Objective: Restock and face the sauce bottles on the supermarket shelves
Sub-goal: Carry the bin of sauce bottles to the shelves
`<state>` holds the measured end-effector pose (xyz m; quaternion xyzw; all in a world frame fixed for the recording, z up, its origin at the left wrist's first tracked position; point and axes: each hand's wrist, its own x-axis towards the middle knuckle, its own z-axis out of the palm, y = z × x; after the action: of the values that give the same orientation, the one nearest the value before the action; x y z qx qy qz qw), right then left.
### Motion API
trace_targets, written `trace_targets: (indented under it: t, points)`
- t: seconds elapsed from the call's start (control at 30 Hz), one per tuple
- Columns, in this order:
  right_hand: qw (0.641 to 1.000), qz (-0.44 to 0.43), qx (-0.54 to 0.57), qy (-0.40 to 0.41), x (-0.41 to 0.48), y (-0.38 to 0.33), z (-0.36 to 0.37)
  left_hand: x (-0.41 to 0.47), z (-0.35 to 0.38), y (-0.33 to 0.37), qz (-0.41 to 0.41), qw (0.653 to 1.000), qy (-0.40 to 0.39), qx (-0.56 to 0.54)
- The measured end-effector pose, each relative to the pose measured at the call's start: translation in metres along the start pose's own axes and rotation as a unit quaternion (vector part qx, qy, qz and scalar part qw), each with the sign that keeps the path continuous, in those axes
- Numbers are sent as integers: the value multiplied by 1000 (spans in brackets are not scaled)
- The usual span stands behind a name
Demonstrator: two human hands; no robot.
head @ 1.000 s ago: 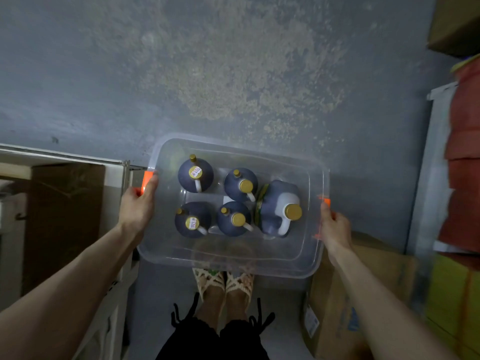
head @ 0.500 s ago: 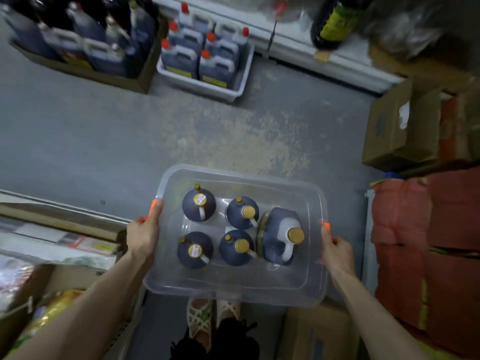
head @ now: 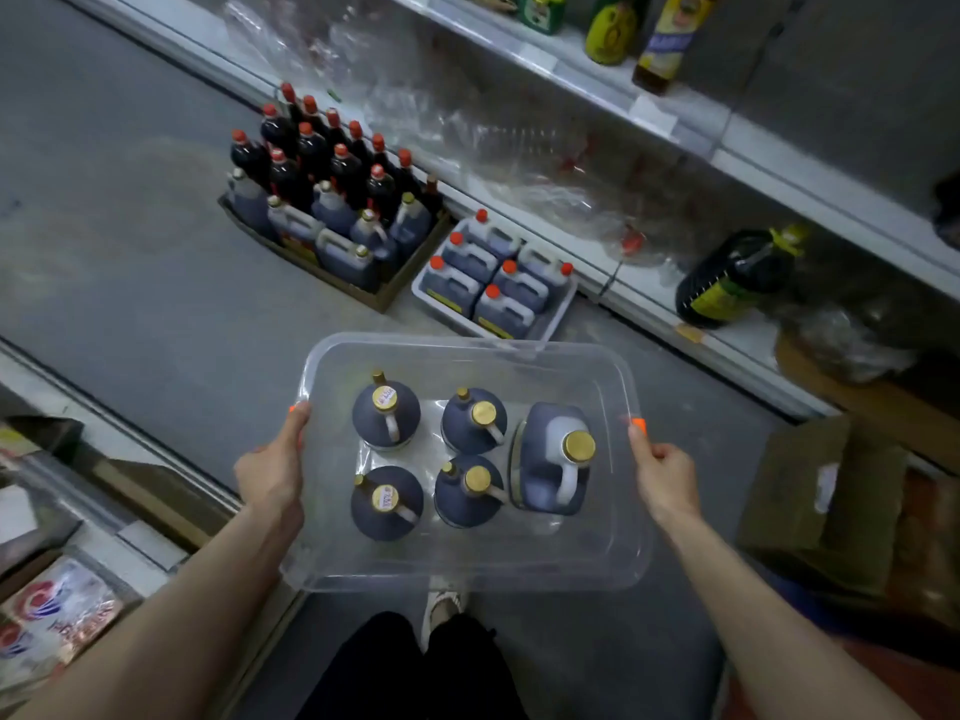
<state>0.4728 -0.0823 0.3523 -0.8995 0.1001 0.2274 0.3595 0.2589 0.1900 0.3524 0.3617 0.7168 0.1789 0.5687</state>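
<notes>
Cardboard tray: on the floor at upper left, packed with red-capped bottles and handled jugs, none of it shelved.
Left hand: grips the left end of the clear tub, thumb laid along the rim by an orange tab; the fingers beneath are hidden.
Tub: held level above the floor between both hands, in front of the person's legs.
Sauce bottles: four round dark jugs with gold caps stand upright in two rows inside the tub, and a bigger squarish jug stands just to their right.
White tray: on the floor beyond the tub, beside the cardboard tray, holding orange-capped jugs.
Right hand: fingers curled round the right rim by the orange tab.
Low shelf: carries loose clear wrap and one green-labelled dark bottle.
Progress: early, by my reading. The stock has reached the aisle, but unloading, placing and facing all remain.
</notes>
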Motion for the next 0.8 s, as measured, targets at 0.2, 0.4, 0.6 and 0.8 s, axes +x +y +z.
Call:
trace_targets:
  t: [0.2,0.4,0.6,0.8]
  points:
    - [995,-81,-33,-47,41,-117,15,9,3,76,-14,995,41,-87]
    - [988,-129,-30,-83,67,-218,65,44,-2,147,-8,987,80,-137]
    - [981,-162,-51,-92,85,-316,130,109,-7,217,-32,979,114,-167]
    - [978,-175,-67,-96,103,-415,205,183,-8,285,-45,971,136,-191]
